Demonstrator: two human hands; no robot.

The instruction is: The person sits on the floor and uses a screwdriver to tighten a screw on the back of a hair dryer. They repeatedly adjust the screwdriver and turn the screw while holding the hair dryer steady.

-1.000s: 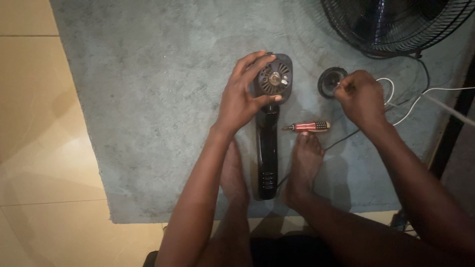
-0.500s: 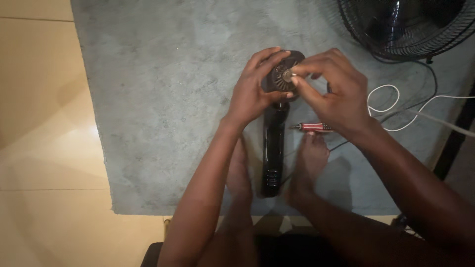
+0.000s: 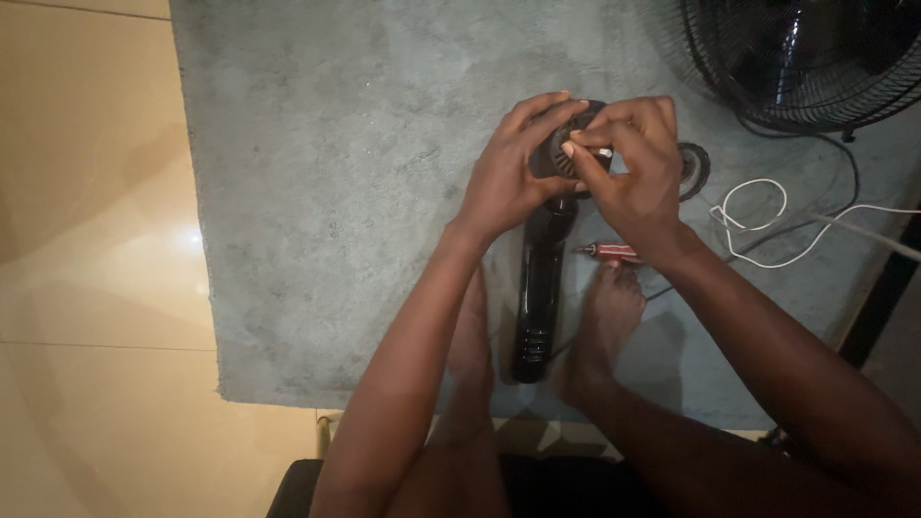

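A black hair dryer (image 3: 539, 297) lies on a grey rug (image 3: 345, 173), handle toward me between my bare feet, its round open head at the far end. My left hand (image 3: 508, 177) grips the left side of that head. My right hand (image 3: 628, 173) is over the head, its fingertips pinching a small light-coloured part against it; what the part is I cannot make out. A red-handled screwdriver (image 3: 611, 252) lies on the rug just right of the dryer, partly under my right wrist. A round black cap (image 3: 695, 168) sits right of my right hand.
A black floor fan (image 3: 806, 58) stands at the top right corner of the rug. A white cable (image 3: 767, 225) and a black cable loop on the rug to the right. Tan tiled floor (image 3: 96, 240) lies to the left.
My right hand has come from the round black cap at the right over to the dryer's head and now pinches a small part there. My left hand stays on the head.
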